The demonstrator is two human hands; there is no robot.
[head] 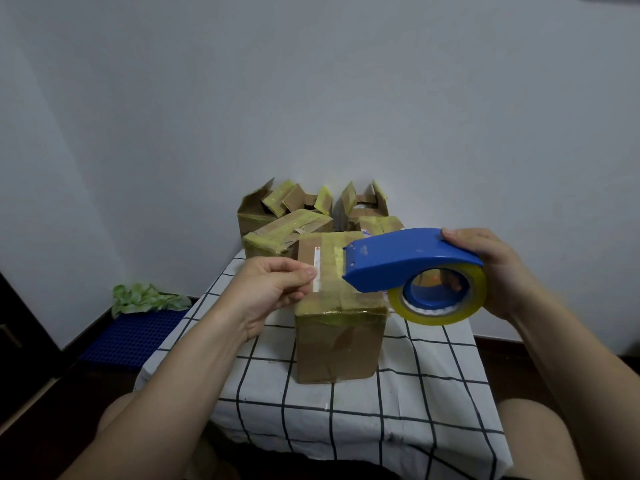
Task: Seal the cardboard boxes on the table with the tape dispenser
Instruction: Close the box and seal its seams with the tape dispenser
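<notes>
Head view: tape dispenser covers part of the nearest box.

The tape dispenser hides the right top edge of the front box and most fingers of the right hand. Whether the left hand pinches anything above that box is unclear; the rear boxes behind it are partly covered.

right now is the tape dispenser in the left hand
No, the right hand holds the blue tape dispenser, while the left hand pinches the tape end over the nearest box.
</notes>
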